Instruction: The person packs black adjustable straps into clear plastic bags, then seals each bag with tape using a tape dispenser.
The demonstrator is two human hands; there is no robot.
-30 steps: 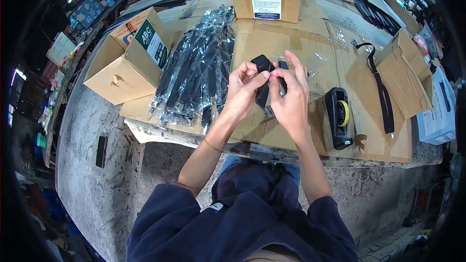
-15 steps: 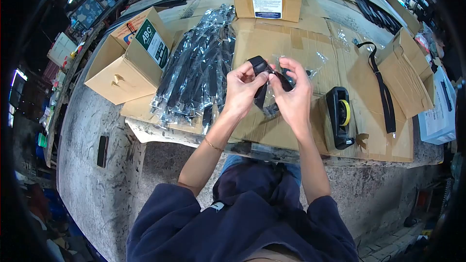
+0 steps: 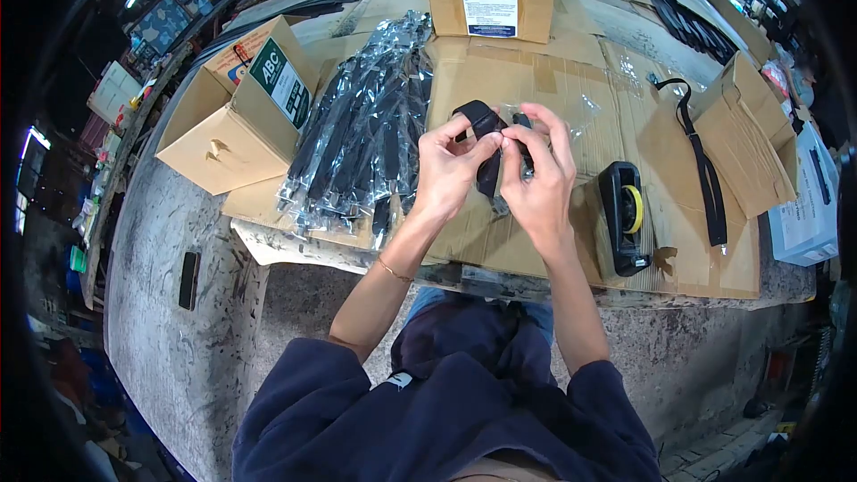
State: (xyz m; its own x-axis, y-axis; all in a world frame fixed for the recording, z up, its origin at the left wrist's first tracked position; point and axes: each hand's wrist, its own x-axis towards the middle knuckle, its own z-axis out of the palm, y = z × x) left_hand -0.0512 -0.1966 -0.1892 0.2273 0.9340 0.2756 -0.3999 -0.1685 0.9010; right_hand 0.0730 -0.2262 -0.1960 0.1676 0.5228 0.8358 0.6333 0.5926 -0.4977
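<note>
Both your left hand [image 3: 446,174] and right hand [image 3: 543,180] hold a black strap [image 3: 480,114] in closed pinches above flattened cardboard [image 3: 469,234].

From over here I make out a black strap [image 3: 479,114], a flat, dark band pinched at the fingertips of the left hand [image 3: 444,170] and right hand [image 3: 542,183]. Its upper part bends into a rounded fold above the left fingers, and a length hangs down between the hands. More black shows behind the right fingers; I can't tell whether it joins the same band.
</note>
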